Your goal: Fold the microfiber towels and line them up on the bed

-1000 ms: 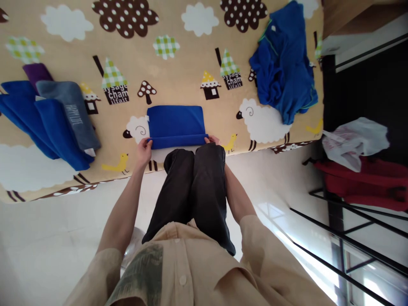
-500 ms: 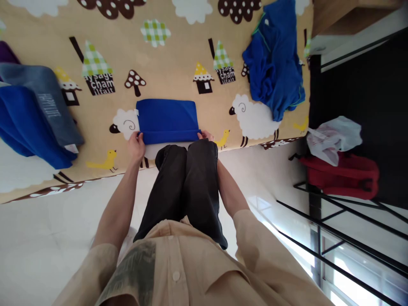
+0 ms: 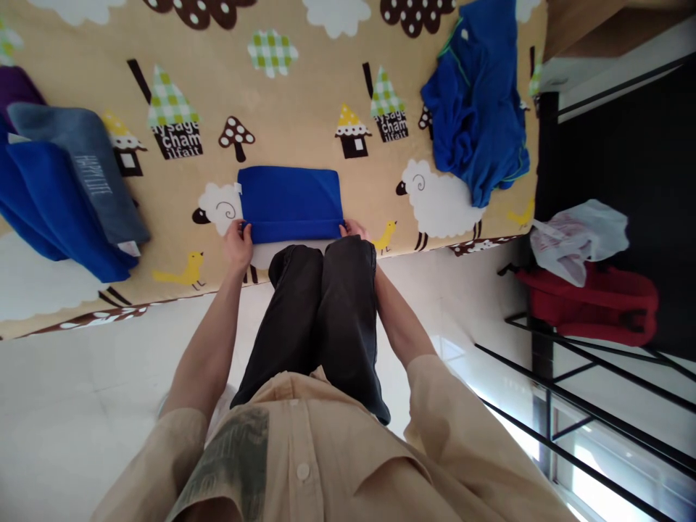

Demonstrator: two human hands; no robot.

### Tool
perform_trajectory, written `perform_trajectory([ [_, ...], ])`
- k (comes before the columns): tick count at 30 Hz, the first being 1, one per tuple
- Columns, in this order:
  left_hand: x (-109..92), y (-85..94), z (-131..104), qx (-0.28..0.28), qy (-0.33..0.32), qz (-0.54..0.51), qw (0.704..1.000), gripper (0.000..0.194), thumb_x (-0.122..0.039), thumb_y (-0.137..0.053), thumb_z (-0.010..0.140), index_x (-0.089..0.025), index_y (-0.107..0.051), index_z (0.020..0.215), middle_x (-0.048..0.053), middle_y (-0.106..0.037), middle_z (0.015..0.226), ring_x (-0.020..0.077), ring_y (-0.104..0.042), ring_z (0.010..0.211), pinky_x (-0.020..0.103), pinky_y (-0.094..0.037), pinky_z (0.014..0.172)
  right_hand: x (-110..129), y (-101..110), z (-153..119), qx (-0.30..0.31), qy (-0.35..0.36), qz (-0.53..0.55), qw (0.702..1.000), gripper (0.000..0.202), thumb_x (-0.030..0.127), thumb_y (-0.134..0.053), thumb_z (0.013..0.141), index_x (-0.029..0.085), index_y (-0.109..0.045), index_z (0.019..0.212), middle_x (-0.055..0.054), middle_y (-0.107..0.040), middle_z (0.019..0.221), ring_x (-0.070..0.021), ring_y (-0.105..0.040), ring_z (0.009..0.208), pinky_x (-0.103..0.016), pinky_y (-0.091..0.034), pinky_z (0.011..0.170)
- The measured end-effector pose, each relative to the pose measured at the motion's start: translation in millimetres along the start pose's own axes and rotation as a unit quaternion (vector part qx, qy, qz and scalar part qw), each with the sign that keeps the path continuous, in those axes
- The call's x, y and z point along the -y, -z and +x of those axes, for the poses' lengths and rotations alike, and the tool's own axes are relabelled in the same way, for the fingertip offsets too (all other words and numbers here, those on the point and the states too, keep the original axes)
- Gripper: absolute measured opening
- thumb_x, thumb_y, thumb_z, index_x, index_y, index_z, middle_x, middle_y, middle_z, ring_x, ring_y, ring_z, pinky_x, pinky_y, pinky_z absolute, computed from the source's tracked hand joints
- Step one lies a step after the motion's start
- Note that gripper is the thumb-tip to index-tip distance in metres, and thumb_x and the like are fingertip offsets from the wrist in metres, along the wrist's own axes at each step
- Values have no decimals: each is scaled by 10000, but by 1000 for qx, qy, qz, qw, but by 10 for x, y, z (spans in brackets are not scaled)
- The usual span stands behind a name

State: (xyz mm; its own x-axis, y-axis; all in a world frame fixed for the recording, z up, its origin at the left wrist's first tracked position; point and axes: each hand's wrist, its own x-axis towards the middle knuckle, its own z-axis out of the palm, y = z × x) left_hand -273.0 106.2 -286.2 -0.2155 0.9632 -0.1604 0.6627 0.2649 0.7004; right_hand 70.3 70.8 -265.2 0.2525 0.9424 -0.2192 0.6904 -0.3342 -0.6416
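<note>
A blue cloth, folded to a flat rectangle with a strip turned up along its near edge, lies on the patterned bed cover. A small white tag sticks out at its left side. My left hand pinches the near left corner between thumb and fingers. At the near right corner, my right hand has its fingers closed on the cloth; my knee partly hides that hand.
Folded blue and grey-blue garments lie at the left, a purple one behind them. A crumpled blue garment is at the far right. Beyond the bed are a red bag, a plastic bag and black metal rails.
The view has shifted slightly, so everything appears a little further right. Both hands keep their hold on the cloth's near corners, and its fold looks about the same.
</note>
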Motion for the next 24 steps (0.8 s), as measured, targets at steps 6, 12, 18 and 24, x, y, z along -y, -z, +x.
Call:
perform_trajectory([
  [6,-92,274,-179,28,-153,40,987,451,-397,-483,999,-200,-590,1391,178,-517,1512,310,-417,1467,509,-287,1236,-35,247,13,102,197,-9,975,358,399,-477,1033,297,-681,1308,-44,-574,1509,-251,-461,1462,-518,-327,1257],
  [12,-55,330,-307,202,-282,74,935,504,-327,-494,990,-252,-540,1487,106,-456,1603,276,-307,1552,534,-185,1294,-50,287,108,208,260,32,942,379,488,-615,981,331,-690,1318,0,-595,1491,-235,-469,1468,-497,-312,1280],
  [18,-90,87,-250,152,-236,121,952,634,-142,-389,950,-212,-432,1579,88,-332,1665,255,-230,1580,537,-139,1310,-128,-16,278,219,264,16,939,466,457,-649,943,269,-666,1369,-45,-565,1516,-258,-466,1472,-500,-302,1288],
  [24,-157,45,-37,134,-206,139,959,633,-80,-308,944,-203,-512,1530,109,-492,1567,264,-357,1530,557,-165,1298,-165,-113,357,192,249,-28,949,468,381,-588,951,228,-651,1389,-74,-559,1518,-268,-469,1469,-497,-295,1288],
])
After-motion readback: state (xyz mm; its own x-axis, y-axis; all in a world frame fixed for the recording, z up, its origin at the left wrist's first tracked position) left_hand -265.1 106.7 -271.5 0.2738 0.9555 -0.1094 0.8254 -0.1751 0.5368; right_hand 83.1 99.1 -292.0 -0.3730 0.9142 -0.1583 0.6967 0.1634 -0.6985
